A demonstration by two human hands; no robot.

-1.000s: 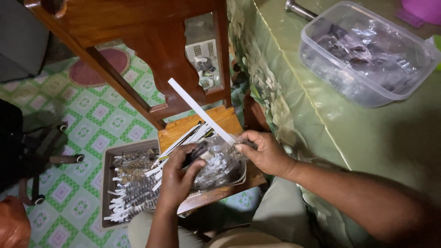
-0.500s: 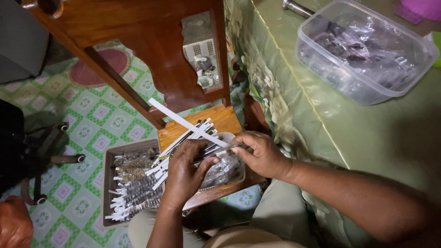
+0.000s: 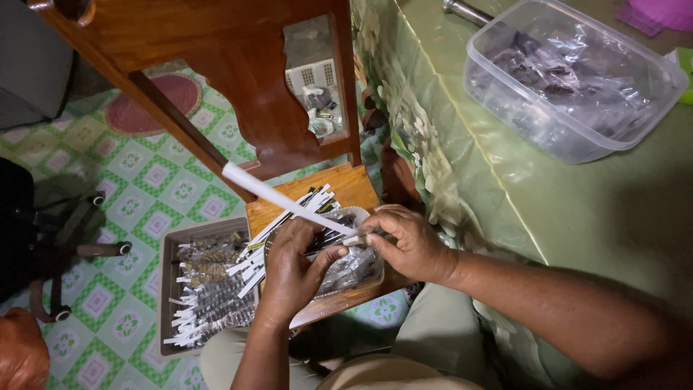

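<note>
My right hand pinches the near end of a long white stick that points up and to the left. My left hand rests over a clear plastic bag of dark pieces, with its fingers on a bundle of black-and-white sticks. Both hands work above a small wooden stool in front of my knees. Part of the bag is hidden under my left palm.
A grey tray of several filled white sticks lies on the green tiled floor at left. A clear plastic tub of bagged dark pieces stands on the green-covered table at right. A wooden chair back rises ahead.
The white stick has swung lower and further left as my right hand drew it toward the bag. My left hand has closed in over the bag and the bundle.
</note>
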